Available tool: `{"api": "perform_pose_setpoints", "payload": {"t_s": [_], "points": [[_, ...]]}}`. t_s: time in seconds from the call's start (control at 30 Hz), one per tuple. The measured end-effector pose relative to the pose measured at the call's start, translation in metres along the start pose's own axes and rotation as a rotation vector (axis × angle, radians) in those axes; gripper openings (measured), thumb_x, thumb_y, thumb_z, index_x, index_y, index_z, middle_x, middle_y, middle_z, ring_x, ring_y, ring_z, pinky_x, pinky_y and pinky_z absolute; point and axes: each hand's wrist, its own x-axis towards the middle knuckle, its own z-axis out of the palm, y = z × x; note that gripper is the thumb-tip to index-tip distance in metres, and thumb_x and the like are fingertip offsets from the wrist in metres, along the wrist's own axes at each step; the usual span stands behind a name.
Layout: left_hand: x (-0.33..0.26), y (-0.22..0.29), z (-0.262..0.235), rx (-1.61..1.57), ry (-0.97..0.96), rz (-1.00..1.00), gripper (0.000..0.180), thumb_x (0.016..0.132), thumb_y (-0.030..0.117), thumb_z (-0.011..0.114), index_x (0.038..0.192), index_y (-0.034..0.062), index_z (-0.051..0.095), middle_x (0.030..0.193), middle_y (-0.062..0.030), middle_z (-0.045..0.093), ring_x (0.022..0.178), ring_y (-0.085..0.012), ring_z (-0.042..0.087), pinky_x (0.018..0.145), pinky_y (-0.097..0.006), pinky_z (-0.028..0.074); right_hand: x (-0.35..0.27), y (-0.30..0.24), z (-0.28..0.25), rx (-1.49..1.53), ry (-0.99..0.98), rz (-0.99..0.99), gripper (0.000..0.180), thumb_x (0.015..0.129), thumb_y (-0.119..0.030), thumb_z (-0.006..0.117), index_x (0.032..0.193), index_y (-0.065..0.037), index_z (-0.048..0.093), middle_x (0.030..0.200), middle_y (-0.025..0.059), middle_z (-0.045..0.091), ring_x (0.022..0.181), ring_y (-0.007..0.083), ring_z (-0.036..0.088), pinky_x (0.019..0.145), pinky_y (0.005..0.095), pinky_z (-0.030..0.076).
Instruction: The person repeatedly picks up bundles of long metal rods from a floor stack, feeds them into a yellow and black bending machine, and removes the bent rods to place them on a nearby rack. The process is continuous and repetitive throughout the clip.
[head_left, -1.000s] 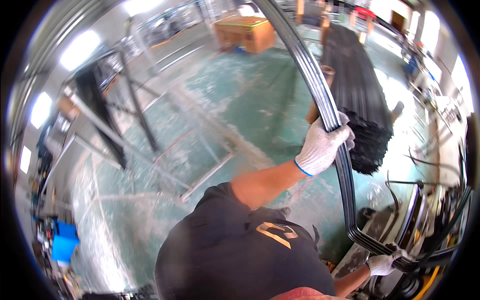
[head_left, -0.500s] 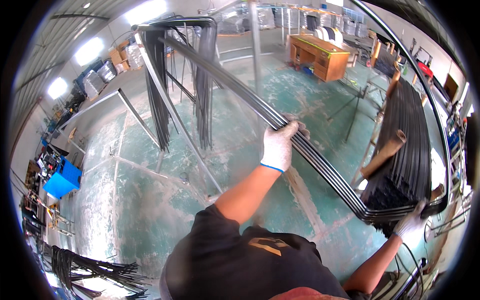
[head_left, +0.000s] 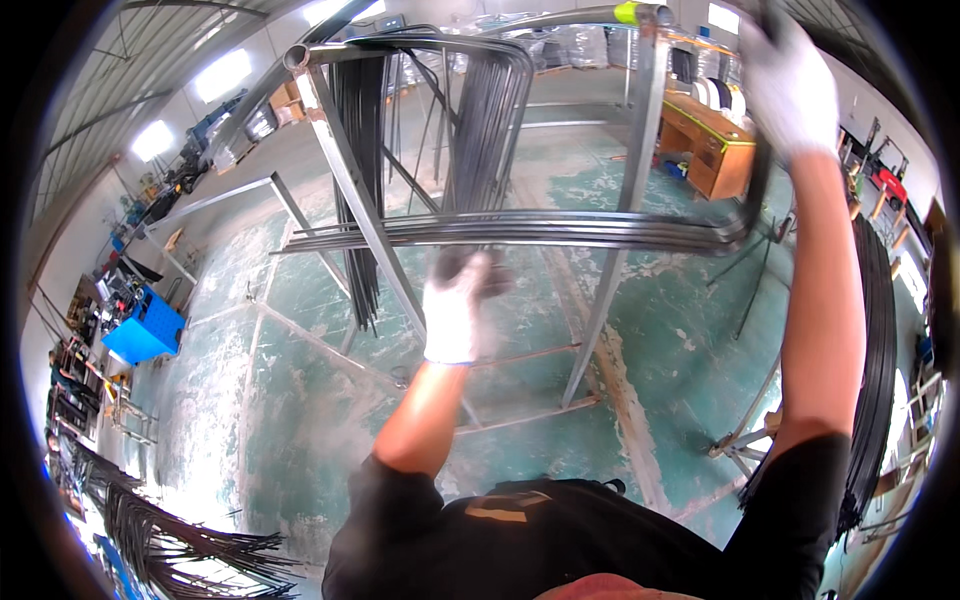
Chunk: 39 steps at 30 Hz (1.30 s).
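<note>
A bundle of dark bent metal rods (head_left: 560, 230) lies level across the rack (head_left: 350, 175), its straight ends pointing left and its rounded corner at the right. My right hand (head_left: 795, 95), in a white glove, is raised at the upper right and closed around the upturned part of the bundle; blur softens its fingers. Just below the straight rods is my gloved left hand (head_left: 455, 310), blurred, its fingers apart and not wrapped around them. More bent rods (head_left: 485, 130) hang over the rack beyond the bundle.
A wooden desk (head_left: 715, 145) stands behind the rack at the right. Along the right side is a large stack of dark rods (head_left: 872, 370). A blue bin (head_left: 147, 325) stands at the left, with loose dark rods (head_left: 190, 540) at the lower left.
The bundle has swung from a slant to level over the rack. My right hand has risen from the lower right to the upper right; my left has loosened and moved left.
</note>
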Motion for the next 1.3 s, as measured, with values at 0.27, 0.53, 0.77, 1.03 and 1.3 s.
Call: {"api": "perform_pose_setpoints", "payload": {"t_s": [0.27, 0.53, 0.77, 1.03, 1.3], "points": [[0.063, 0.132, -0.047, 0.392, 0.495, 0.889, 0.039, 0.097, 0.014, 0.072, 0.130, -0.0002, 0.058, 0.123, -0.0148, 0.067, 0.112, -0.0222, 0.065, 0.101, -0.037, 0.054, 0.071, -0.250, 0.112, 0.513, 0.076, -0.321, 0.030, 0.098, -0.016, 0.046, 0.104, 0.000, 0.071, 0.097, 0.0271, 0.073, 0.097, 0.0418, 0.072, 0.087, 0.0508, 0.056], [0.133, 0.080, -0.029, 0.411, 0.309, 0.454, 0.030, 0.096, 0.013, 0.071, 0.118, -0.0056, 0.060, 0.087, -0.0131, 0.069, 0.068, -0.0182, 0.066, 0.064, -0.032, 0.055, 0.067, -0.297, 0.194, 0.665, 0.321, -0.394, 0.022, 0.098, -0.013, 0.046, 0.103, 0.000, 0.063, 0.093, 0.0242, 0.068, 0.080, 0.0391, 0.070, 0.075, 0.0497, 0.056], [0.134, 0.077, -0.017, 0.498, 0.433, 0.396, 0.023, 0.094, 0.007, 0.069, 0.113, -0.0021, 0.060, 0.077, -0.0069, 0.064, 0.062, -0.0125, 0.060, 0.058, -0.027, 0.048, 0.113, -0.328, 0.301, 0.601, 0.661, -0.629, 0.040, 0.093, -0.008, 0.051, 0.132, -0.006, 0.060, 0.098, 0.0210, 0.067, 0.092, 0.0381, 0.064, 0.081, 0.0493, 0.051], [0.127, 0.072, -0.014, 0.512, 0.564, 0.370, 0.029, 0.091, 0.002, 0.069, 0.118, -0.0045, 0.059, 0.077, -0.0096, 0.065, 0.063, -0.0160, 0.061, 0.061, -0.028, 0.051, 0.164, -0.360, 0.406, 0.770, 0.381, -0.628, 0.033, 0.100, -0.010, 0.047, 0.126, -0.013, 0.067, 0.110, 0.0176, 0.071, 0.097, 0.0362, 0.069, 0.088, 0.0454, 0.056], [0.127, 0.071, 0.000, 0.542, 0.625, 0.320, 0.027, 0.089, -0.002, 0.066, 0.115, -0.0035, 0.059, 0.078, -0.0101, 0.066, 0.067, -0.0171, 0.063, 0.066, -0.031, 0.051, 0.199, -0.387, 0.515, 0.648, 0.048, -0.457, 0.046, 0.099, -0.010, 0.046, 0.142, -0.020, 0.059, 0.129, 0.0205, 0.066, 0.104, 0.0376, 0.070, 0.095, 0.0463, 0.055]]}}
